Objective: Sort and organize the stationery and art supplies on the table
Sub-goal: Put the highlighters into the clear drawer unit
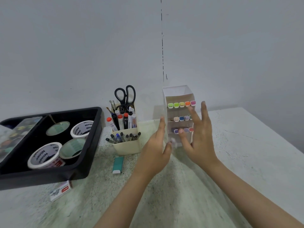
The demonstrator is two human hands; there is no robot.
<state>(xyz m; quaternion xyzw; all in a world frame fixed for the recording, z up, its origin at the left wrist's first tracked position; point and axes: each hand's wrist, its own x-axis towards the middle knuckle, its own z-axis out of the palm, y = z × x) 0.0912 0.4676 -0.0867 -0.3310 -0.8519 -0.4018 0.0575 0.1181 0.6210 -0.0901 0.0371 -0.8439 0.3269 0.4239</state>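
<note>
A white marker rack (179,93) stands upright near the wall, holding three rows of markers with coloured caps (181,104). My left hand (156,150) is by the rack's left side, fingers apart, thumb near its lower front. My right hand (198,137) is spread in front of the rack's right half, fingertips near the lower marker rows. Neither hand clearly grips anything. To the left a cream pen holder (130,145) holds scissors (125,97), markers and pens. A teal eraser (118,164) lies in front of it.
A black tray (82,165) at the left holds several tape rolls (44,155) and a paint palette (14,135). A small staples box (61,190) lies at the tray's front edge. The table edge runs diagonally at the right. The wall is close behind.
</note>
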